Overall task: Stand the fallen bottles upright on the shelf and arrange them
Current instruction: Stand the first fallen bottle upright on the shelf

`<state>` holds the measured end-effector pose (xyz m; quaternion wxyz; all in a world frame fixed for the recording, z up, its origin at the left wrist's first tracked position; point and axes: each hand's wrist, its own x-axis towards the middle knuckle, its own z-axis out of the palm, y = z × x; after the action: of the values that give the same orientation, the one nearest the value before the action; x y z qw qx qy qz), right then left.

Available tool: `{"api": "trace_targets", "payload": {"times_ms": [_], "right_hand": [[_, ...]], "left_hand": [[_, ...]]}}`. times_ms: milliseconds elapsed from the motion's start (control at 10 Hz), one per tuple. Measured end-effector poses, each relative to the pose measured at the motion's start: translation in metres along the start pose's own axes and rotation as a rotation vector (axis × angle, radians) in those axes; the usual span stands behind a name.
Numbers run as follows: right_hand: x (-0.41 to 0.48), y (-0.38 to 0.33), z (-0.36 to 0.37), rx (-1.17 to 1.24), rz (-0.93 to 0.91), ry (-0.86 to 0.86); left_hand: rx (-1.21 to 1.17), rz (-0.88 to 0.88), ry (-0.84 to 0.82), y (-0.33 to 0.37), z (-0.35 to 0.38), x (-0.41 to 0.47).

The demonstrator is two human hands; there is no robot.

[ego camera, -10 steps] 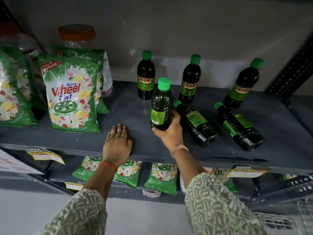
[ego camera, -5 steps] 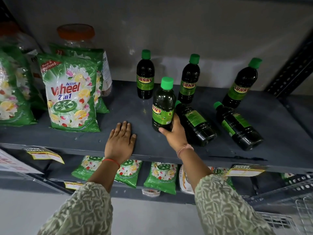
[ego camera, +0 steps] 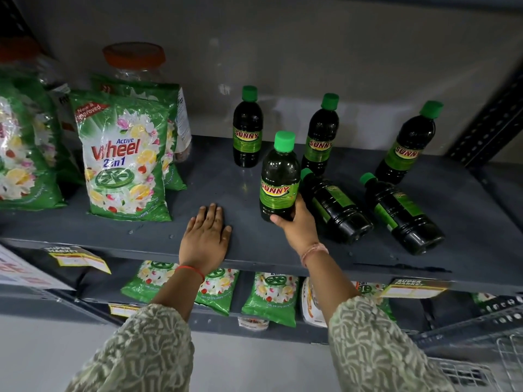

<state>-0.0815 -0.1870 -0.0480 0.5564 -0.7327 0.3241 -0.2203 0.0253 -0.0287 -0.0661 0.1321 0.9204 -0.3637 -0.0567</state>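
My right hand grips the base of a dark green-capped Sunny bottle that stands upright on the grey shelf, label facing me. Flat on the shelf's front edge rests my left hand, fingers spread, holding nothing. Three more bottles stand upright along the back: one on the left, one in the middle, one on the right. Two bottles lie on their sides right of my hand, a nearer one and a farther right one, caps pointing back-left.
Green Wheel detergent bags stand on the left of the shelf, with an orange-lidded jar behind them. Smaller green sachets lie on the shelf below. A wire basket shows at the bottom right.
The held bottle has turned so its label faces me and has moved slightly right. My right hand turned with it. My left hand stayed flat on the shelf.
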Motion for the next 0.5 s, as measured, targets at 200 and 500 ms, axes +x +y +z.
{"api": "trace_targets", "payload": {"times_ms": [200,500], "right_hand": [[0.001,0.005,0.002,0.075,-0.03,0.066],[-0.02,-0.006,0.0,-0.096,-0.018,0.048]], "left_hand": [[0.002,0.0,0.011,-0.001,0.001,0.001],[0.001,-0.001,-0.013,0.002,-0.003,-0.002]]}}
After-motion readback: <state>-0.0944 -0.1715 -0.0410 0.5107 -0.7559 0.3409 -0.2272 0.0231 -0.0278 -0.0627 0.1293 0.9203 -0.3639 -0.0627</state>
